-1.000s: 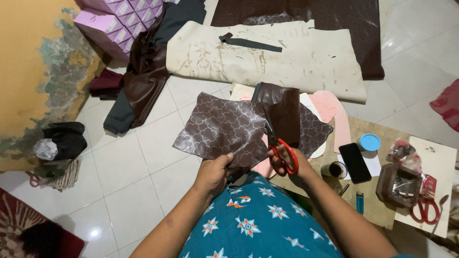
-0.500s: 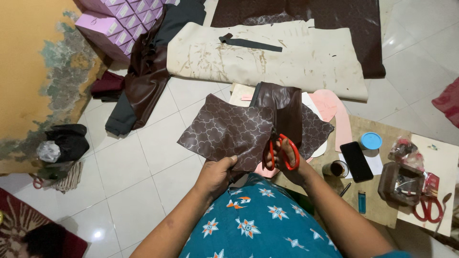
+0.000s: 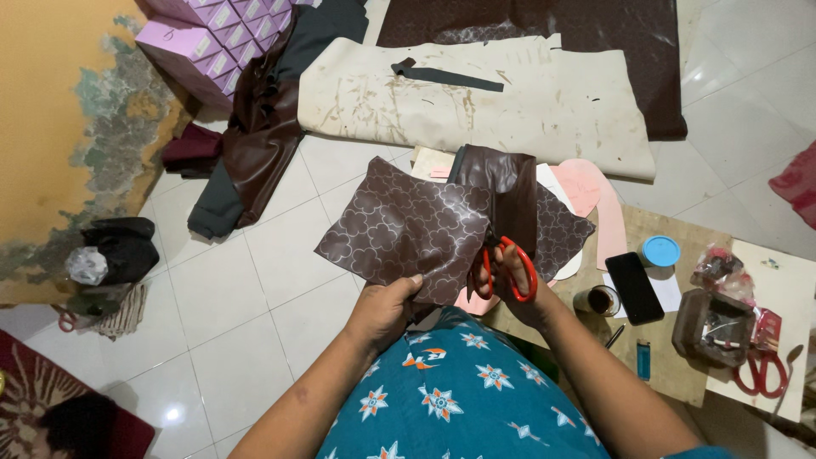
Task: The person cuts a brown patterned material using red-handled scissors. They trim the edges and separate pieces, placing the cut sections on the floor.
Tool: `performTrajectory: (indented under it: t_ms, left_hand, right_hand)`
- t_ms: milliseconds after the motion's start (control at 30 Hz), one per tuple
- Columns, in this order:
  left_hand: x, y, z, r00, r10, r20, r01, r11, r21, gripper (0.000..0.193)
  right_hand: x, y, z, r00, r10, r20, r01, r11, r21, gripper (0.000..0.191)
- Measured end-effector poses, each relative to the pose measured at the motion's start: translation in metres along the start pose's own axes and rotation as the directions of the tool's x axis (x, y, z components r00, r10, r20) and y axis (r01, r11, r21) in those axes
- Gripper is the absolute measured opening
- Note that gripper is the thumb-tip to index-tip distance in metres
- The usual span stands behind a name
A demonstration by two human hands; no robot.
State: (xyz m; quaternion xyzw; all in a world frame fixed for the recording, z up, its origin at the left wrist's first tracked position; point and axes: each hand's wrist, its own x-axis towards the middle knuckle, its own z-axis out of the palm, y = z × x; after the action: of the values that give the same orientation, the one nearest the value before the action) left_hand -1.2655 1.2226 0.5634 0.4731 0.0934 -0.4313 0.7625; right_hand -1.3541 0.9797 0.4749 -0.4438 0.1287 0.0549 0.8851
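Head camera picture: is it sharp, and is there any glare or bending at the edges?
Head view: mostly sharp; the hands, left hand and right hand, and the patterned brown sheet show clearly; a small bright glare spot sits on the white floor tiles; tile lines curve towards the edges, a wide-lens distortion.

Left hand [image 3: 387, 310]: gripped the near edge of a brown patterned sheet [image 3: 408, 228].
Right hand [image 3: 510, 285]: held red-handled scissors [image 3: 508, 268], blades hidden in the sheet.
Floor [image 3: 255, 280]: white tiles.
Nearby: black phone [image 3: 634, 287], blue lid [image 3: 660, 251].
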Motion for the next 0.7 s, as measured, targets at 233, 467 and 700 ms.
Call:
performTrajectory:
  t_ms: [233, 467, 700]
  left_hand:
    - [-0.001, 0.004, 0.006, 1.000, -0.003, -0.004, 0.003, 0.998, 0.067, 0.045]
    - [-0.002, 0.005, 0.007, 1.000, 0.024, -0.006, -0.024, 0.999, 0.031, 0.046]
    - [0.002, 0.002, 0.004, 0.999, -0.024, -0.030, 0.025, 0.999, 0.036, 0.047]
  right_hand:
    - [-0.004, -0.003, 0.020, 0.999, -0.009, -0.043, 0.009, 1.000, -0.016, 0.073]
    - [-0.004, -0.001, 0.020, 0.998, -0.049, -0.025, 0.049, 0.999, -0.013, 0.068]
    - [-0.001, 0.007, 0.011, 0.999, -0.047, -0.023, 0.048, 0.998, 0.038, 0.061]
